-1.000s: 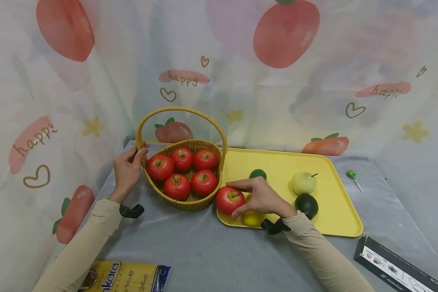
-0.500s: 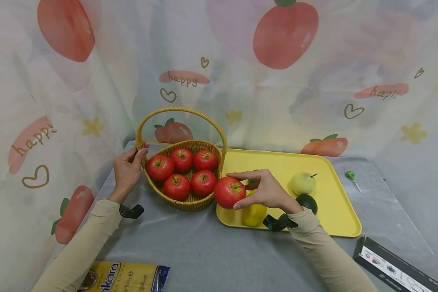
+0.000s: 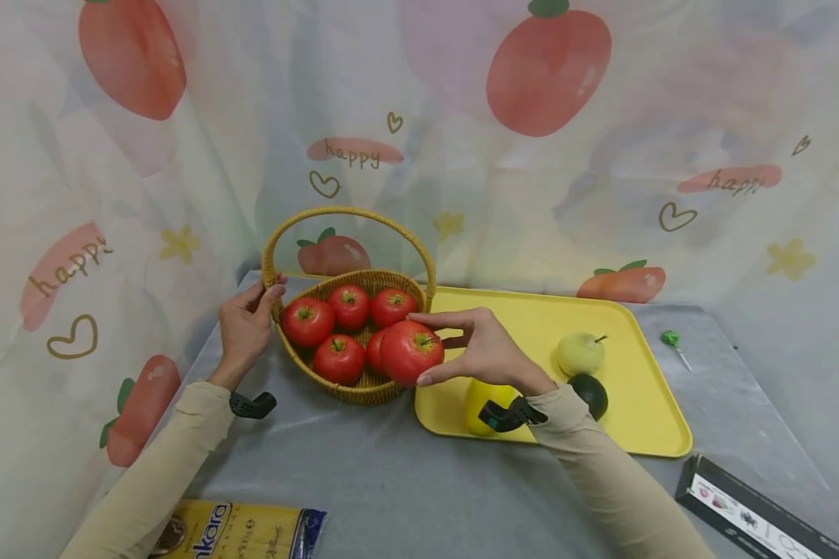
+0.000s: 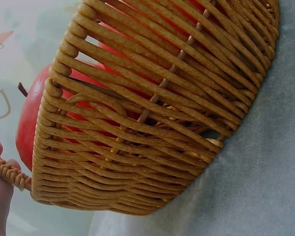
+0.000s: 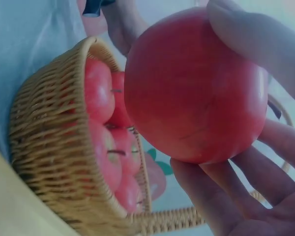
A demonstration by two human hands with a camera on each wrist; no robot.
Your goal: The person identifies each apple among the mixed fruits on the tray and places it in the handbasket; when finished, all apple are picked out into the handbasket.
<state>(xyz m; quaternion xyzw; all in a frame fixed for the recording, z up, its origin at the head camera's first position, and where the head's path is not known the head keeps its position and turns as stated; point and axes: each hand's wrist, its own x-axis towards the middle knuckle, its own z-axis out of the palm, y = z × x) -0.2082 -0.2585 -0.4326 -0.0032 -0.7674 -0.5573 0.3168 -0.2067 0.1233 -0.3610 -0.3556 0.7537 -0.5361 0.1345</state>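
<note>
A red apple [image 3: 411, 353] is held up between the thumb and fingers of my right hand [image 3: 485, 353], over the right rim of a wicker basket [image 3: 353, 392]. Several more red apples [image 3: 339, 359] lie inside the basket; the raised one partly hides one of them. My left hand [image 3: 246, 330] grips the base of the basket's arched handle [image 3: 349, 210] on the left side. In the right wrist view the held apple [image 5: 194, 88] fills the middle, with thumb and fingertips around it. The left wrist view shows the basket's woven side [image 4: 137, 123] close up.
Right of the basket lies a yellow tray [image 3: 517, 307] bearing a yellow fruit [image 3: 482, 396], a pale green fruit [image 3: 580, 353] and a dark round fruit [image 3: 590, 394]. A green lollipop [image 3: 671, 339], a black box [image 3: 755, 508] and a yellow packet [image 3: 245, 532] lie around on the grey cloth.
My right hand has lifted the apple off the tray's left end and carried it left and up to the basket's rim. The left hand stays on the handle.
</note>
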